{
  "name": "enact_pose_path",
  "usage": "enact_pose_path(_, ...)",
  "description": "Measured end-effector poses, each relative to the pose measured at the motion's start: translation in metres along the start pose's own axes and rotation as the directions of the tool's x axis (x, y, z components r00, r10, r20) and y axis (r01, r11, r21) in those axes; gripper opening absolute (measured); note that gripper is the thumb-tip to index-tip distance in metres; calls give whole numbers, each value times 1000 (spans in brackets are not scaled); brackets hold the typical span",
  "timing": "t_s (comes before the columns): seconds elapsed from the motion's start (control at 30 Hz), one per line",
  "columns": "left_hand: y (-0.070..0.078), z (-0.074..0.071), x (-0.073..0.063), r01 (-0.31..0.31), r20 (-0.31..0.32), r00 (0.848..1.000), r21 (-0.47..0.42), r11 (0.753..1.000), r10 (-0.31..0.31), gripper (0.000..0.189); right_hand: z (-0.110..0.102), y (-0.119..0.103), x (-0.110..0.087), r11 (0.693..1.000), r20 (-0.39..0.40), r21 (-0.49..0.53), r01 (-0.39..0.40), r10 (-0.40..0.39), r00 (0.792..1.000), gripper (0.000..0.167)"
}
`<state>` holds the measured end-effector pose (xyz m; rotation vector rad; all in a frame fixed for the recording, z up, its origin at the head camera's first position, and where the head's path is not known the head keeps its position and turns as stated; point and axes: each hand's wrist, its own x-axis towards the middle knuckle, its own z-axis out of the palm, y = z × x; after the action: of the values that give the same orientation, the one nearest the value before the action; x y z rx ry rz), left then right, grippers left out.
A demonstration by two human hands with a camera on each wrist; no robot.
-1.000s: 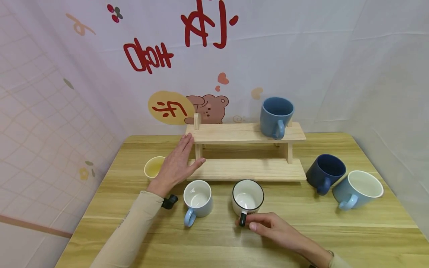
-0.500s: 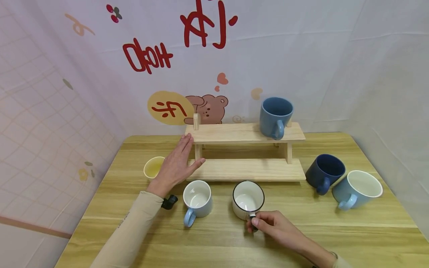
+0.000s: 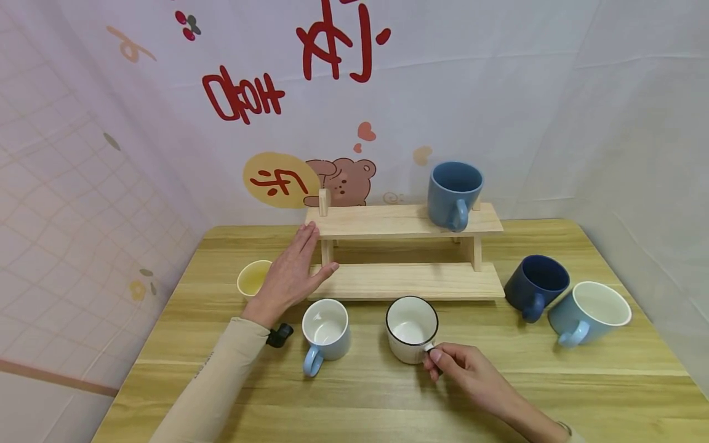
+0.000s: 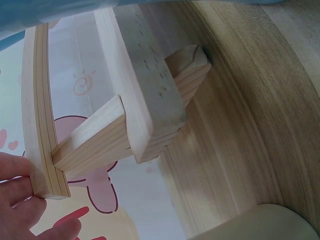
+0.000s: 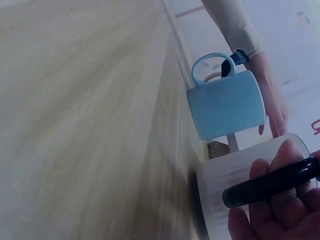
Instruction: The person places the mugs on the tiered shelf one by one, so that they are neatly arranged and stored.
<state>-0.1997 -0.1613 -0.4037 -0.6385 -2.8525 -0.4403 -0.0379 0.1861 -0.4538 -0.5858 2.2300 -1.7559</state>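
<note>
My right hand (image 3: 462, 372) pinches the black handle (image 5: 270, 182) of a white mug (image 3: 410, 335) with a dark rim, in front of the shelf's middle. The handle points to the front right, and fingers lie behind it in the right wrist view. My left hand (image 3: 290, 277) reaches to the left end of a two-tier wooden shelf (image 3: 382, 221). Its fingers are extended, their tips at the end of the upper board, with the thumb spread over the lower board. In the left wrist view, the fingers (image 4: 17, 187) meet that board's end.
A light blue mug (image 3: 327, 335) stands left of the white one. A yellow cup (image 3: 252, 280) is partly hidden behind the left hand. One blue mug (image 3: 451, 200) sits on the upper tier. At right stand a navy mug (image 3: 532, 286) and a two-tone blue mug (image 3: 587, 317).
The white mug has been turned by its handle, which swung from the front toward the right. My right hand moved right with it and now grips the handle. The left hand stayed at the shelf.
</note>
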Motion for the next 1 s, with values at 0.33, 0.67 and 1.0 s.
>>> enact_pose_path(0.33,-1,-1,-1,-9,-11,1000,-12,1000,8,95,2,-13,3,999,-59,2,41,-40,997,27)
enact_pose_path(0.67,-1,-1,-1,-11,-7,1000,-19,1000,11,94,-1,-34,12,997,-112,13,78,-76,991,27)
enact_pose_path(1.0,-1,-1,-1,-8,-5,1000,-21,1000,8,95,-2,-54,23,996,-160,-9,89,-89,983,27)
